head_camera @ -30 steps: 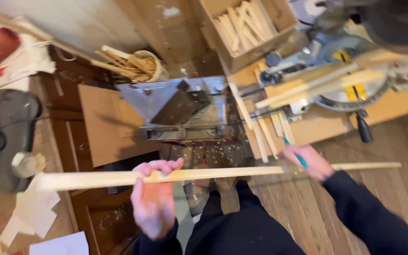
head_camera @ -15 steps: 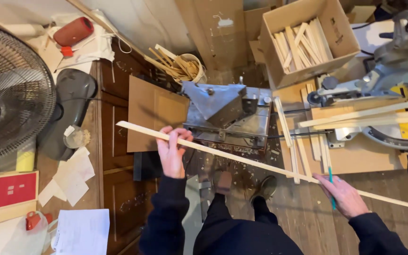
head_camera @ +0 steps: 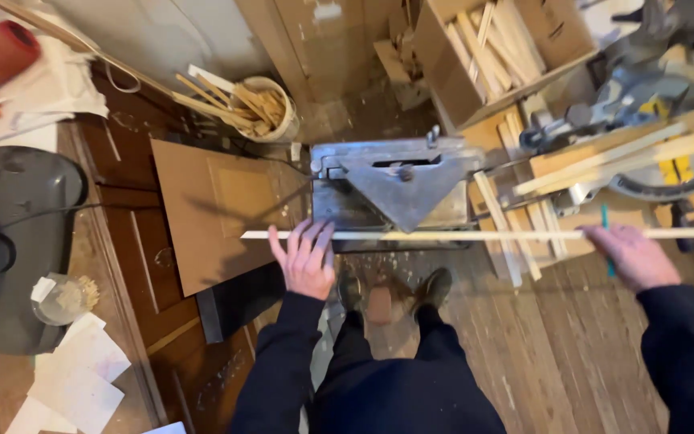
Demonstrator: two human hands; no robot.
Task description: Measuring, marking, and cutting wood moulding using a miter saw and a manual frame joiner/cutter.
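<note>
A long thin wooden strip lies level across the view, held in front of a small metal table saw. My left hand grips the strip near its left end, fingers spread over it. My right hand holds the strip further right and also pinches a teal pencil. My dark trousers and shoes show below the strip.
A mitre saw with wooden stops stands at the right. A cardboard box of wood strips is behind it, a bucket of offcuts at the back. A cardboard sheet lies left, a fan base and papers further left.
The strip has swung from tilted down to the right to level, and both hands have shifted with it. The camera has moved closer over the table saw.
</note>
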